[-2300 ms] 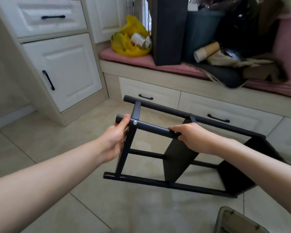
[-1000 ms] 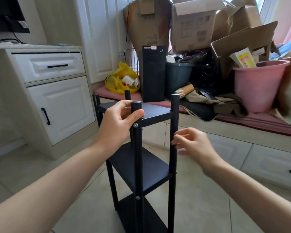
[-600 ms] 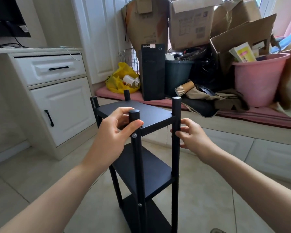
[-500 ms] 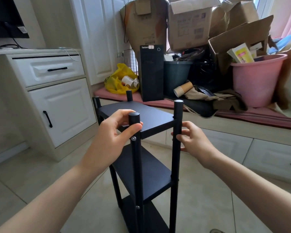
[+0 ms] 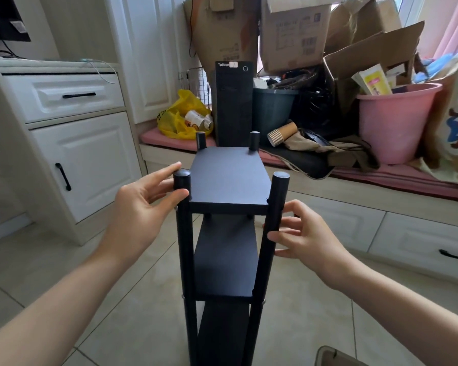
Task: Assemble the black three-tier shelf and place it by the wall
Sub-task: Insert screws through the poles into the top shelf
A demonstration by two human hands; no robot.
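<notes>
Gripping shelf [image 5: 228, 178] at near corners: left hand [image 5: 140, 215], right hand [image 5: 310, 239]; tile floor [image 5: 132, 307] around.

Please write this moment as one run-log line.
shelf upright | left hand pinches left front post | right hand holds right front post | placement not done

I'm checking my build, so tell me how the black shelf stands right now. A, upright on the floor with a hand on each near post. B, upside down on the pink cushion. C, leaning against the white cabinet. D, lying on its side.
A: the black shelf stands upright on the floor, the left hand holding its near left post, the right hand its near right one.
</notes>
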